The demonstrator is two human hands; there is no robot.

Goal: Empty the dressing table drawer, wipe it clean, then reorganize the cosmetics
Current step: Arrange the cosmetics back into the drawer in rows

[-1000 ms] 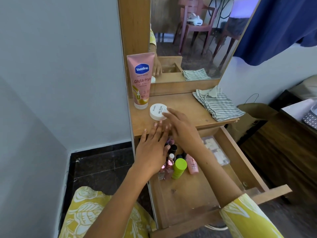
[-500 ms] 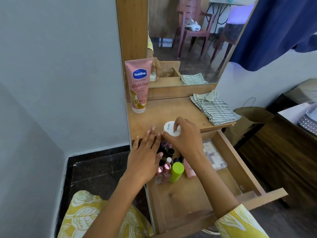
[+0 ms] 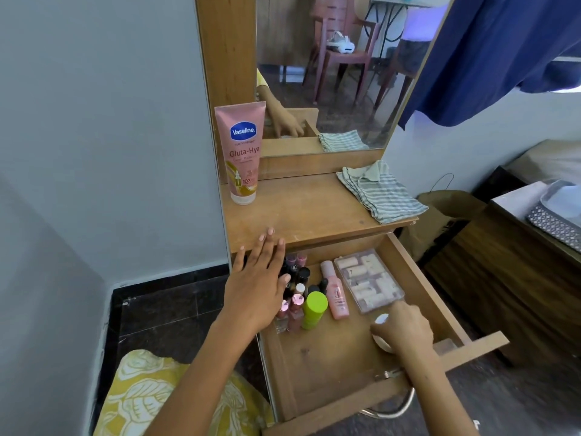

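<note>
The table (image 3: 301,212) carries an upright pink tube (image 3: 241,152) far left and a striped cloth (image 3: 382,191) right. Its drawer (image 3: 330,366) is pulled out, bottles (image 3: 301,297) crowded far left beside a clear box (image 3: 367,283). The left hand (image 3: 257,287) lies flat and spread over the bottles, gripping nothing. The right hand (image 3: 404,330) clasps a white jar (image 3: 381,320) low in the drawer's near right.
</note>
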